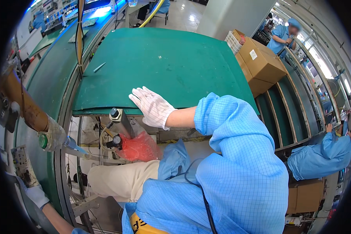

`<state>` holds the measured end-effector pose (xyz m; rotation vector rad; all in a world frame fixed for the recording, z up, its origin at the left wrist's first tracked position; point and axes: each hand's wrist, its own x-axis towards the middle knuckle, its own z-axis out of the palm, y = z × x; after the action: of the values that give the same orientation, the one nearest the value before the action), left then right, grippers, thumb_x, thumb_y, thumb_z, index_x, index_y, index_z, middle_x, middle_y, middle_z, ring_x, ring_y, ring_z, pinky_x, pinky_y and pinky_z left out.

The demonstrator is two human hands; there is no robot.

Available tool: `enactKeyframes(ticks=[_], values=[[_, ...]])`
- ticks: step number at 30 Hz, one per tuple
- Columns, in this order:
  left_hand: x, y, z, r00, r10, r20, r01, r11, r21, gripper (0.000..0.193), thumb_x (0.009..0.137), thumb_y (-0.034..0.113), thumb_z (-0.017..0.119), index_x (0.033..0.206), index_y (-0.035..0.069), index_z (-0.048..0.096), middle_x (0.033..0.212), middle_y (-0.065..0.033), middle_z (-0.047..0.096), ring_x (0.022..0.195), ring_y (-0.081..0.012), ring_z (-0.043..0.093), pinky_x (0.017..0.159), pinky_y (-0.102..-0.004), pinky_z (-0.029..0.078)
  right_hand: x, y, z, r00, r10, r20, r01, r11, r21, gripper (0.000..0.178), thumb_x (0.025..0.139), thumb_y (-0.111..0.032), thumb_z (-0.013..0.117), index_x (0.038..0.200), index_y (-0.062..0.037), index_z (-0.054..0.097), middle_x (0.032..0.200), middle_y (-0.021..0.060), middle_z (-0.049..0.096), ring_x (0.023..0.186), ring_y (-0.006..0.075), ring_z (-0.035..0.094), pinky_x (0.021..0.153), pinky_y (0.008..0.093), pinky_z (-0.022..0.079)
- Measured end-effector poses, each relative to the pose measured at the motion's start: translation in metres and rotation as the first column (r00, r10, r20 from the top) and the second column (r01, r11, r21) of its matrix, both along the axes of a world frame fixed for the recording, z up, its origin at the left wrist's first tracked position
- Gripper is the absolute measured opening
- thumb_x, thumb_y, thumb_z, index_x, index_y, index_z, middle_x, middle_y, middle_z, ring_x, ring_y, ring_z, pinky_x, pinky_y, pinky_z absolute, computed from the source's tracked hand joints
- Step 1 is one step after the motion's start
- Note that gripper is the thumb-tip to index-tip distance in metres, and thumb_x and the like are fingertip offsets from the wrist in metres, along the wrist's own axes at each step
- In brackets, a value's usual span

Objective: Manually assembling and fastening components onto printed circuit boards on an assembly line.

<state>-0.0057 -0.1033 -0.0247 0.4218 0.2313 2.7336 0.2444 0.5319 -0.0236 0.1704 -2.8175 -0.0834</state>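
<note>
My right hand (153,107), in a white striped glove, rests flat on the near edge of a green-topped table (163,58). Its fingers are stretched out and nothing is in them. At the far lower left, my left hand (37,195), also gloved, grips the lower end of a pale circuit board (24,165) with small parts on it. Some of its fingers are hidden by the board and the dark rim of the picture. The board is over the green-surfaced line running along the left side.
A slim pen-like stick (99,67) lies on the table. Below its near edge are a metal post (121,123) and a red plastic bag (138,146). A brown tube (31,103) juts in at left. Cardboard boxes (261,60) and co-workers (319,154) are to the right.
</note>
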Motion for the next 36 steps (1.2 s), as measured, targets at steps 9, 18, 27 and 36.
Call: enactKeyframes(ticks=[9,18,27,36], values=[[0.005,-0.003,0.005,0.989,0.150,0.006,-0.149,0.981,-0.124,0.049,0.105,0.030,0.044,0.149,0.008,0.043,0.152,-0.0118,0.043,0.136,-0.0327,0.043,0.115,-0.0519,0.032,-0.002,-0.001,-0.003,1.000,0.011,-0.012,-0.011,1.000,0.001,0.076,0.072,-0.016,0.067,0.141,0.0045,0.042,0.144,0.0244,0.044,0.138,0.0363,0.042,0.121,0.0453,0.026],[0.046,0.059,0.050,0.994,0.105,-0.009,-0.106,0.985,-0.135,0.048,0.104,0.023,0.042,0.149,0.007,0.041,0.155,-0.0114,0.040,0.139,-0.0323,0.039,0.120,-0.0574,0.025,-0.001,0.001,0.000,1.000,-0.010,0.028,0.010,1.000,0.012,0.080,0.073,-0.019,0.069,0.143,0.0047,0.040,0.145,0.0243,0.043,0.139,0.0366,0.040,0.122,0.0450,0.025],[0.062,0.094,0.062,0.822,0.548,0.157,-0.438,0.784,-0.440,0.042,0.106,0.027,0.042,0.142,0.008,0.048,0.144,-0.0118,0.049,0.128,-0.0309,0.047,0.108,-0.0486,0.040,-0.001,0.001,-0.002,0.999,-0.013,0.033,0.013,1.000,0.013,0.081,0.073,-0.020,0.070,0.143,0.0048,0.039,0.146,0.0245,0.042,0.139,0.0367,0.040,0.122,0.0452,0.024],[0.066,0.092,0.070,0.854,0.514,0.081,-0.436,0.792,-0.426,0.039,0.105,0.026,0.044,0.139,0.008,0.052,0.140,-0.0125,0.052,0.125,-0.0309,0.049,0.107,-0.0507,0.040,-0.001,-0.001,0.001,0.999,-0.010,0.048,0.009,1.000,0.015,0.081,0.074,-0.022,0.071,0.144,0.0043,0.039,0.146,0.0243,0.042,0.140,0.0365,0.040,0.122,0.0453,0.025]])
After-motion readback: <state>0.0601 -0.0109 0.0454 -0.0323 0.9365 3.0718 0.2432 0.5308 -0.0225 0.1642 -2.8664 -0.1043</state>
